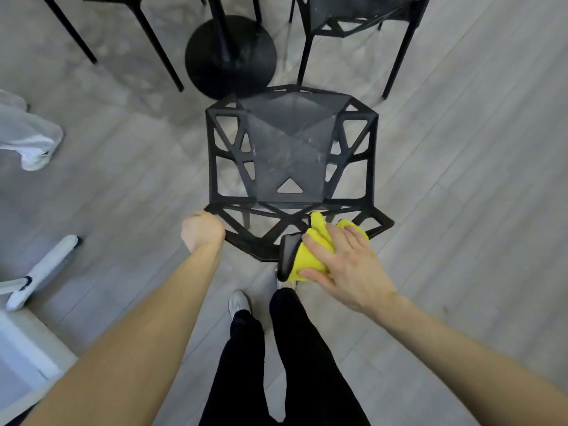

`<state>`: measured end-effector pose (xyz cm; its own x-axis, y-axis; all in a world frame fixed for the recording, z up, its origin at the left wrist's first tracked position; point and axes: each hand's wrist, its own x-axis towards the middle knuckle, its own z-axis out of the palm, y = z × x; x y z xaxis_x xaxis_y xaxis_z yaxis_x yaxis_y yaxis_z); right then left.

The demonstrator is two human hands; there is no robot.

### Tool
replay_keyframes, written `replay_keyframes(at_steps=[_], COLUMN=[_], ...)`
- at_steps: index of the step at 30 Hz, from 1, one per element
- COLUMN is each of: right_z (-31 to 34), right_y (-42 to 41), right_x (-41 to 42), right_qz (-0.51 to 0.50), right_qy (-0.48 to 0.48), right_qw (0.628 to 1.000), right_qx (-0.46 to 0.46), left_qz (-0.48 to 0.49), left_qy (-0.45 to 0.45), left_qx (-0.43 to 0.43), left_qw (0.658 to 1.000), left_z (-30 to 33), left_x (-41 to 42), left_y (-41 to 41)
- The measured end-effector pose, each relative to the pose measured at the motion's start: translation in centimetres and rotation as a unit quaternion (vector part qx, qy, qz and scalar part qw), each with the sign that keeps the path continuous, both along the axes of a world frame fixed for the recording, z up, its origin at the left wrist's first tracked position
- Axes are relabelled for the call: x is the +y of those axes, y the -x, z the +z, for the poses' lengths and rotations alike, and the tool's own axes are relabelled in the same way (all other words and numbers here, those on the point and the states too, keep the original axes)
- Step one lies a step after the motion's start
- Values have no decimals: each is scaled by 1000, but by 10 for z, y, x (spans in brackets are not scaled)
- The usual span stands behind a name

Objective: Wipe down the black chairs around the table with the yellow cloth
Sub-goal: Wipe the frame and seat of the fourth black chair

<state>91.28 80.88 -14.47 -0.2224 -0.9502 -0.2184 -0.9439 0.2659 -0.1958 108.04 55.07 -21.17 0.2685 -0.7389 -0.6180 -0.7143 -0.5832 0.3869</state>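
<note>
Three black chairs on pale grey plank floor: near chair [292, 167] centre, others at 11 [101, 13] and 1 o'clock [362, 16]; round table base [230, 56] at 12. Left hand [201, 230] grips near chair's backrest corner. Right hand [341, 262], fingers spread, presses cloth [310, 253] onto backrest top. Second person's white trousers [24, 133] at 9 o'clock.

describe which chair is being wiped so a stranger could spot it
Start at the round black table base. The chair nearest the camera, just below it, is the one. Unlike the others, both hands touch its backrest, the right hand pressing a yellow cloth there.
</note>
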Motion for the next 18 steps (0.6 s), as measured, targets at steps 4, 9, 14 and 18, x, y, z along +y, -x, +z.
replay_keyframes(at_steps=[4, 9, 14, 18], right_z=[-9, -24, -17, -10], right_y=[-22, -119, 2, 73], right_x=[-20, -119, -4, 43], right_qz=[-22, 0, 84, 73], right_qy=[46, -21, 84, 76], right_qw=[999, 999, 992, 994], right_qx=[13, 37, -42, -34], left_qz=[-12, -25, -11, 22], left_qy=[18, 21, 17, 22], left_qx=[-25, -41, -33, -14], left_qw=[999, 999, 999, 999], left_z=[4, 2, -2, 3], left_x=[3, 0, 1, 2], left_y=[3, -1, -3, 0])
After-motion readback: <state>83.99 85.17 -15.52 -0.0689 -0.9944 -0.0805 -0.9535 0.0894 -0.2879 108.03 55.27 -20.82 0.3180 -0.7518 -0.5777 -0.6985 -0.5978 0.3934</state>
